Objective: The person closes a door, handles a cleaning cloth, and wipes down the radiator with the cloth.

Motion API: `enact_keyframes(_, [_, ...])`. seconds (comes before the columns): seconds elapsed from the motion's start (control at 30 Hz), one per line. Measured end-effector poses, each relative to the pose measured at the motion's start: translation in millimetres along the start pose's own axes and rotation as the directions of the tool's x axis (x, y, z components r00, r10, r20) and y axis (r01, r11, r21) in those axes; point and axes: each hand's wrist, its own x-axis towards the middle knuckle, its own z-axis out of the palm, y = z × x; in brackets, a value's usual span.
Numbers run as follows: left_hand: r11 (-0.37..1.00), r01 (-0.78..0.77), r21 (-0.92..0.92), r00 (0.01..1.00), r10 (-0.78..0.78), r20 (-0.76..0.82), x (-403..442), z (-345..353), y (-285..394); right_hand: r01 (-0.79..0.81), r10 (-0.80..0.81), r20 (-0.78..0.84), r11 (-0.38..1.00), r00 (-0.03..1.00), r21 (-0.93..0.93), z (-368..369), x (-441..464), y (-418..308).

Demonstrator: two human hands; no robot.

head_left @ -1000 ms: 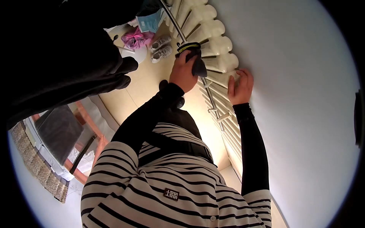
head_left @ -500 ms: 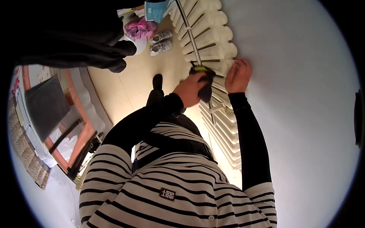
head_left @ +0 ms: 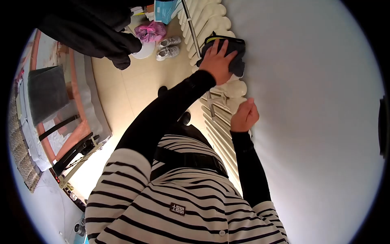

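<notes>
My left hand [head_left: 219,65] is spread over a dark grey cloth [head_left: 237,59] with black and yellow-green edging, holding it against the upper part of a cream ribbed radiator [head_left: 236,89]. The cloth covers several ribs close to the wall. Nearer my body, my right hand [head_left: 245,116] is closed beside the radiator's wall-side edge, thumb pressed to the fingers. Whether anything is inside it is hidden. A metal pipe [head_left: 191,25] runs along the radiator's front, partly behind my left hand.
A pale wall [head_left: 308,101] rises on the right. On the floor are grey shoes [head_left: 168,53] and a pink plastic bag [head_left: 150,31]. Dark clothing [head_left: 93,36] hangs at upper left. A wooden-framed piece of furniture [head_left: 77,95] with a dark grey panel [head_left: 48,95] stands left.
My left hand has carried the cloth from the pipe up and right onto the radiator, its fingers now spread. My right hand has drawn back toward my body and curled in.
</notes>
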Motion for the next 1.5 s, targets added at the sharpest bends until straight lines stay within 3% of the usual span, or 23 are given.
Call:
enact_keyframes(0.07, [0.994,0.022,0.111,0.998,-0.027,0.052,18.2,14.6,3.7,-0.002,0.002,-0.012,1.0,1.0,-0.012,-17.5,-15.7,-2.6])
enact_keyframes(0.17, [0.993,0.092,0.078,0.993,-0.098,0.073,1.7,24.2,31.9,-0.025,0.028,-0.064,0.999,0.998,0.041,-38.6,-30.0,-7.6])
enact_keyframes(0.23, [0.989,-0.027,0.146,0.988,0.004,0.156,-35.9,33.1,50.5,-0.056,0.059,-0.109,0.998,0.992,0.028,-47.1,-40.1,-7.9])
enact_keyframes(0.4, [0.968,-0.241,-0.075,0.889,0.251,0.382,-99.3,23.2,68.1,-0.063,0.066,-0.156,0.998,0.986,0.024,-67.3,-60.1,-7.1])
enact_keyframes(0.5, [0.946,-0.263,-0.188,0.88,0.315,0.356,-78.5,17.1,43.5,-0.021,0.027,-0.146,0.999,0.989,0.042,-85.8,-74.1,-8.7])
enact_keyframes(0.63, [0.995,-0.077,-0.058,0.978,0.087,0.187,-95.6,49.0,76.5,-0.034,0.048,-0.205,0.997,0.978,0.07,-110.5,-97.5,-12.6])
enact_keyframes(0.7, [0.99,-0.1,0.102,0.958,0.068,0.278,-112.5,35.7,107.2,-0.014,0.033,-0.238,0.997,0.971,0.081,-122.9,-109.9,-9.4])
enact_keyframes(0.83, [0.978,0.045,-0.203,0.951,0.02,0.308,-177.5,54.1,130.5,-0.04,0.072,-0.222,0.989,0.972,0.145,-145.8,-132.8,-7.8])
enact_keyframes(0.9, [0.894,0.246,-0.374,0.856,-0.02,0.516,-200.0,32.4,152.1,-0.002,0.036,-0.203,0.986,0.979,0.166,-148.3,-136.6,-7.3])
enact_keyframes(1.0, [0.881,0.233,-0.412,0.89,-0.022,0.456,-218.0,40.0,150.8,0.02,0.008,-0.155,0.984,0.988,0.178,-150.8,-134.2,-7.0])
enact_keyframes(1.1, [0.754,0.186,-0.63,0.898,0.13,0.421,-243.7,71.5,136.0,0.068,-0.051,-0.102,0.982,0.993,0.176,-149.0,-125.9,-6.3])
enact_keyframes(1.17, [0.722,0.336,-0.604,0.71,0.227,0.666,-258.8,74.1,138.8,0.064,-0.05,-0.079,0.978,0.996,0.196,-144.8,-119.8,-9.3])
enact_keyframes(1.23, [0.794,0.282,-0.538,0.587,0.3,0.752,-262.5,68.5,140.1,0.078,-0.067,-0.057,0.975,0.996,0.209,-139.0,-111.1,-10.3])
enact_keyframes(1.3, [0.758,0.35,-0.55,0.673,0.205,0.711,-260.1,61.7,131.6,0.145,-0.136,-0.056,0.959,0.989,0.243,-130.9,-101.4,-11.7])
enact_keyframes(1.43, [0.704,0.559,-0.439,0.767,-0.237,0.596,-258.3,34.9,94.1,0.134,-0.129,-0.034,0.97,0.991,0.203,-118.4,-79.1,-19.4])
enact_keyframes(1.5, [0.571,0.628,-0.529,0.775,-0.399,0.49,-269.9,32.3,76.9,0.12,-0.115,-0.035,0.976,0.993,0.184,-111.4,-64.7,-18.4])
